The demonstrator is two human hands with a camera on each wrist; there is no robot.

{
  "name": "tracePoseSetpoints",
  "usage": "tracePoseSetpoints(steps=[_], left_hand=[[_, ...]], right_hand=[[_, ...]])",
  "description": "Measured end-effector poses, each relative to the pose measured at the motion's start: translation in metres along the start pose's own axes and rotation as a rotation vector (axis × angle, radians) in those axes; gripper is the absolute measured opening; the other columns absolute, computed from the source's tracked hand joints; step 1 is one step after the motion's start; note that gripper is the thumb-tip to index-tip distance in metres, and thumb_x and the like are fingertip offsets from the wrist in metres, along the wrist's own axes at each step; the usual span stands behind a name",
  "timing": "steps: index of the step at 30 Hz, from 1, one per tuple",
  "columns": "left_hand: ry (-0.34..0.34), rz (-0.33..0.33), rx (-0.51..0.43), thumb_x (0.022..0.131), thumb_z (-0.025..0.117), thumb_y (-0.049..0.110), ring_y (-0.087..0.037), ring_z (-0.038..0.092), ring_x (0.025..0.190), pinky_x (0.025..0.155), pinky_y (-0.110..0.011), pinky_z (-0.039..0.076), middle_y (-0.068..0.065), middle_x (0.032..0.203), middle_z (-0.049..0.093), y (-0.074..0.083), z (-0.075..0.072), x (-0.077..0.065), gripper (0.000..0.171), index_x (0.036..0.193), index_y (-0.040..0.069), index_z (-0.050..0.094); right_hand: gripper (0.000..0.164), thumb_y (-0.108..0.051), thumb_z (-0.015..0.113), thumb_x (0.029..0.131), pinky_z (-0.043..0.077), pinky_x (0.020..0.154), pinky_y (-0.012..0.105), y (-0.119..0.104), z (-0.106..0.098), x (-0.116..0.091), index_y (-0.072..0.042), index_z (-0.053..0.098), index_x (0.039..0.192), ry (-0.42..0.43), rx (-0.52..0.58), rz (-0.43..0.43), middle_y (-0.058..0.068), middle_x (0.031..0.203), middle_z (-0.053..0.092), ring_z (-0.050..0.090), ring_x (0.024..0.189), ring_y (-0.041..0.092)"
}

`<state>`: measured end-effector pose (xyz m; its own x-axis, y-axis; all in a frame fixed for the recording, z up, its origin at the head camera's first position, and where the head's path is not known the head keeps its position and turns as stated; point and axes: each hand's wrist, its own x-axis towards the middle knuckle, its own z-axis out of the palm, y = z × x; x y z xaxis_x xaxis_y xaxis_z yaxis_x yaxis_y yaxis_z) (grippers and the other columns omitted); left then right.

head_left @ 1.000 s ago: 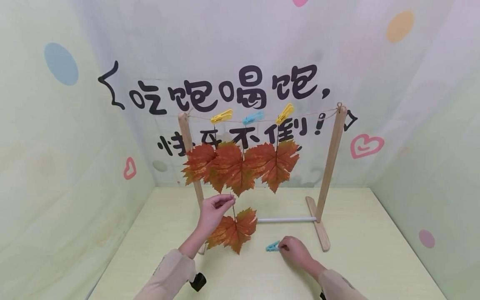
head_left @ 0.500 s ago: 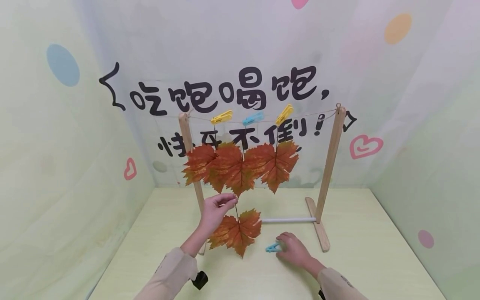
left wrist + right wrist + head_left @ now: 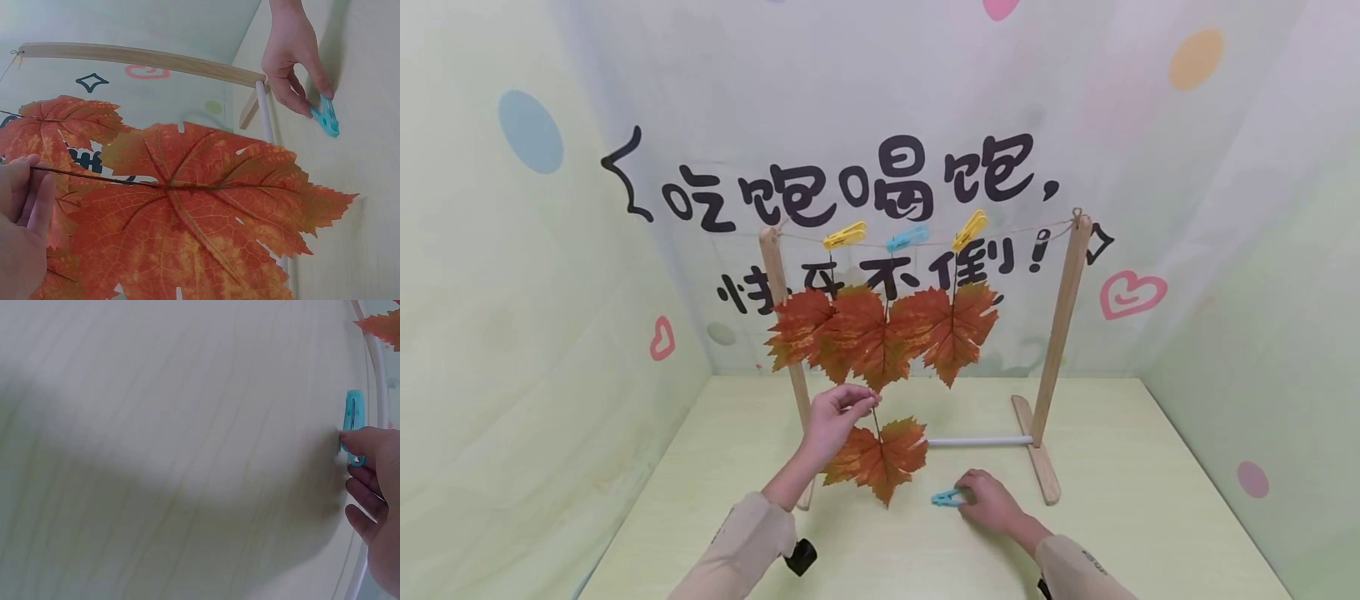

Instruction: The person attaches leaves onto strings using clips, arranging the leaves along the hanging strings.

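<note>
My left hand (image 3: 831, 421) pinches the thin dark stem of an orange-red artificial leaf (image 3: 883, 458), which hangs tip down in front of the wooden rack. In the left wrist view this leaf (image 3: 187, 187) spreads large from the fingertips. Low over the table, my right hand (image 3: 996, 506) holds a light blue clothespin (image 3: 946, 497) between thumb and fingers. The right wrist view has the clothespin (image 3: 354, 412) with the thumb across its lower part. Behind and above my left hand, similar leaves (image 3: 880, 333) hang overlapping in a row.
A string (image 3: 1030, 227) runs between two wooden posts (image 3: 1063, 325), carrying two yellow clothespins (image 3: 846, 235) and a blue clothespin (image 3: 907, 238). A white rod (image 3: 977, 441) joins the rack's feet (image 3: 1043, 471). The pale table (image 3: 880, 558) meets printed cloth walls on three sides.
My left hand has drifted slightly right with the leaf. My right hand has shifted its fingers on the blue clothespin, which has turned a little and stays near the same spot.
</note>
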<state>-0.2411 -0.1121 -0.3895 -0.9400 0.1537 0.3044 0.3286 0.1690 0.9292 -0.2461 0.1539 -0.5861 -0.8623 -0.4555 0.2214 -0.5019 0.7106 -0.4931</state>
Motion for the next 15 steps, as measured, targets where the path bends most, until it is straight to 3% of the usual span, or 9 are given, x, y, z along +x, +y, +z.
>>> tracePoseSetpoints(steps=[8,15], left_hand=[[-0.051,0.017,-0.041,0.085,0.059,-0.001,-0.035,0.063,0.09,0.075,-0.023,0.052,-0.022,0.094,0.066,-0.002,0.001,0.003,0.014,0.097,-0.008,0.063],[-0.054,0.063,-0.035,0.084,0.063,0.011,-0.019,0.066,0.084,0.075,-0.026,0.052,-0.013,0.091,0.069,-0.02,0.005,0.01,0.018,0.096,-0.001,0.067]], right_hand=[[0.023,-0.009,0.072,0.069,0.05,0.073,0.037,0.001,-0.013,-0.001,0.002,0.066,0.089,-0.017,0.04,0.012,0.007,0.085,0.064,0.06,0.08,0.023],[0.021,-0.01,0.072,0.073,0.05,0.07,0.033,0.002,-0.044,-0.004,-0.002,0.065,0.091,0.006,0.022,0.005,0.004,0.086,0.064,0.06,0.08,0.02]])
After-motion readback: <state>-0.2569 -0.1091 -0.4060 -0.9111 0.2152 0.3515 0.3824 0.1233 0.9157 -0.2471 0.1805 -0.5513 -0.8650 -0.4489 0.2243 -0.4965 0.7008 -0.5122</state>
